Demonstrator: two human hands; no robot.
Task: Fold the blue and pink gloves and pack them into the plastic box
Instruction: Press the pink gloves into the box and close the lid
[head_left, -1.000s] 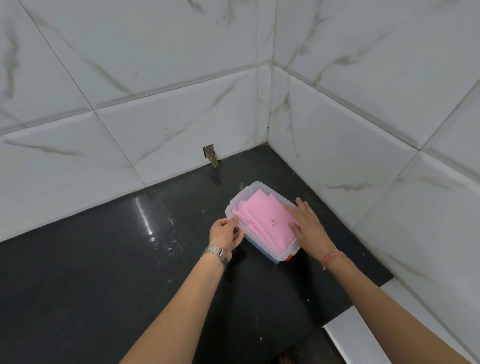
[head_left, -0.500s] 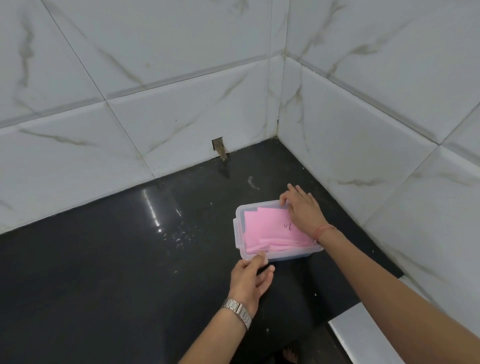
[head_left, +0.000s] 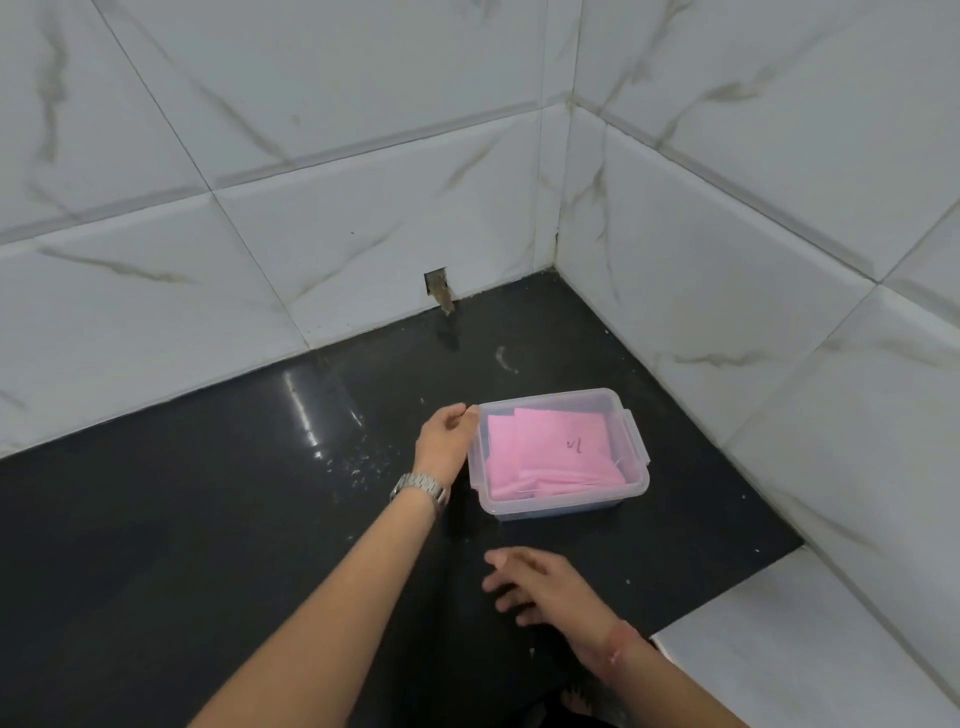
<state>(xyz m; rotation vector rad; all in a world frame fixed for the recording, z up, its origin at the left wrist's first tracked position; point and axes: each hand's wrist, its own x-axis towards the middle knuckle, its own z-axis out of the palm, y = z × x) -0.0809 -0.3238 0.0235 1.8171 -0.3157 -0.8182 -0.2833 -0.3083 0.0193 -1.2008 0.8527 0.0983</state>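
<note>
Head view: since 0.5 s ago the right hand (head_left: 545, 584) has come off the plastic box (head_left: 631, 441) and now hovers open and empty, well short of its near wall. The left hand (head_left: 445, 436) has moved up to pinch the box's far-left corner. Pink gloves (head_left: 550, 452) lie folded inside, right of that pinch; blue shows faintly beneath them. Packing looks nearly finished. The box sits on a glossy black counter (head_left: 208, 519), dusted with specks left of the grip, in a corner of white marbled wall tiles (head_left: 363, 208).

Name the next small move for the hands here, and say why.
Probably look for a lid: the clear plastic box already holds folded pink gloves, lies open, and the left hand steadies its corner while the right hand is free. No lid shows.
</note>
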